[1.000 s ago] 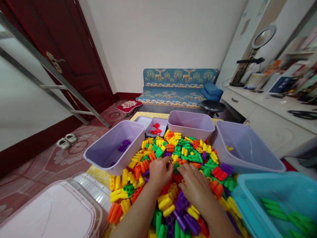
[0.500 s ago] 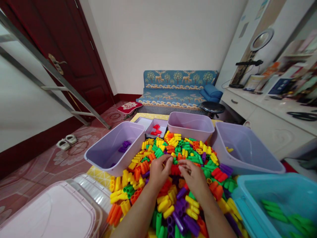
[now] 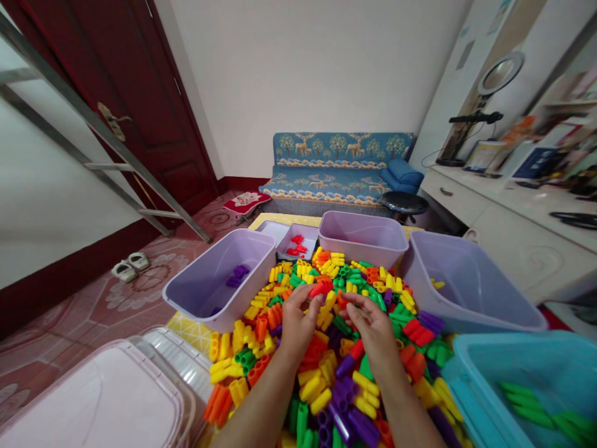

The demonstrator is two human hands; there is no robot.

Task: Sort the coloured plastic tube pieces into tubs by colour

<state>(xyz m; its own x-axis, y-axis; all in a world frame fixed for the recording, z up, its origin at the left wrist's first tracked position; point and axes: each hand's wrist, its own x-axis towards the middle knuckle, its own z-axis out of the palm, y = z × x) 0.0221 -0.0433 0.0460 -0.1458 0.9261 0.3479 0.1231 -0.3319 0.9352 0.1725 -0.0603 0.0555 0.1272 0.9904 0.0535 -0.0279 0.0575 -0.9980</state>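
Observation:
A heap of plastic tube-shaped toy blocks in yellow, green, orange, purple and red covers the table before me. Over its middle, my left hand pinches a red toy block between thumb and fingers. Facing it from the right, my right hand has its fingers curved and apart, with its fingertips close to an orange block. Whether those fingertips touch the orange block, I cannot tell.
Around the heap stand a left purple bin with purple blocks, a back purple bin, a right purple bin with yellow blocks, a small tray with red blocks, and a turquoise bin with green ones. Lids lie front left.
A red block that lay low between my hands is now up in my left fingers. My right hand has drawn slightly away to the right and its fingers have spread.

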